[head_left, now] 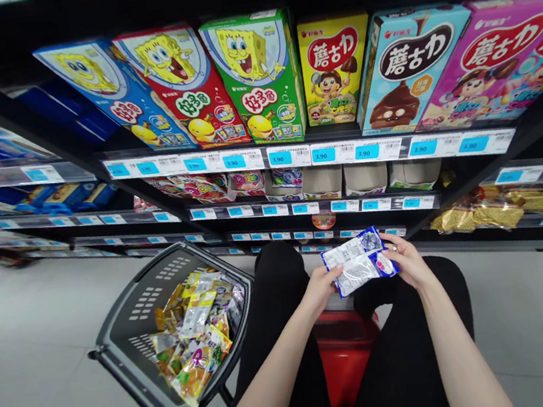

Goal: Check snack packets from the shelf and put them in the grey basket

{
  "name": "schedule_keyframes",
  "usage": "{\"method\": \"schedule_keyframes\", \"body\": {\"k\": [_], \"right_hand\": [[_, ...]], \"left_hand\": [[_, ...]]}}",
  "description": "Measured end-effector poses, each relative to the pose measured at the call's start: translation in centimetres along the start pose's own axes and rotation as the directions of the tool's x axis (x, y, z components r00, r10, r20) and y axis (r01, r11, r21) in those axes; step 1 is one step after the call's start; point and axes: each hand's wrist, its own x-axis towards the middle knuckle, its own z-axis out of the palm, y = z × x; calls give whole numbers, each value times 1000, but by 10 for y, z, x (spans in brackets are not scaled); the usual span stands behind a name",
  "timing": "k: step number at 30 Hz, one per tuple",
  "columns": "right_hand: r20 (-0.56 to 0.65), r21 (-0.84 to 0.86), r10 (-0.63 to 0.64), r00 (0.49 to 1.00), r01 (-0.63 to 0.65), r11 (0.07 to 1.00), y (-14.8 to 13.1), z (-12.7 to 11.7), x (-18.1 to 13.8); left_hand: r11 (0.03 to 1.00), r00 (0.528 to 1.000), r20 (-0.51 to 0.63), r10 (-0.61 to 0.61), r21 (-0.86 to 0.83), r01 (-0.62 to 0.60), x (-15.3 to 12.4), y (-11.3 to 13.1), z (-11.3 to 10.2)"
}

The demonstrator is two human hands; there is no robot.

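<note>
I see the blue-and-silver candy packet [360, 265] lying crosswise above the knees [278, 263], pinched at its ends by left hand [319, 285] and right hand [408, 262], the left nearer the grey shopping basket [131, 368].

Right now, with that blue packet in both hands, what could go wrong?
The blue packet might slip, since the left hand and right hand seem to grip only its ends. The basket sits close beside the left leg, so a shift could knock it and perhaps spill its piled packets.
</note>
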Motion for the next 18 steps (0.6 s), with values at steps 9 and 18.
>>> {"method": "schedule_keyframes", "body": {"k": [9, 18], "right_hand": [[-92, -91, -63, 994, 54, 994, 6, -1, 4], [-132, -434, -259, 957, 179, 883, 15, -5, 19]], "left_hand": [[968, 995, -14, 98, 233, -92, 7, -8, -1], [559, 868, 14, 497, 759, -333, -2, -6, -1]]}}
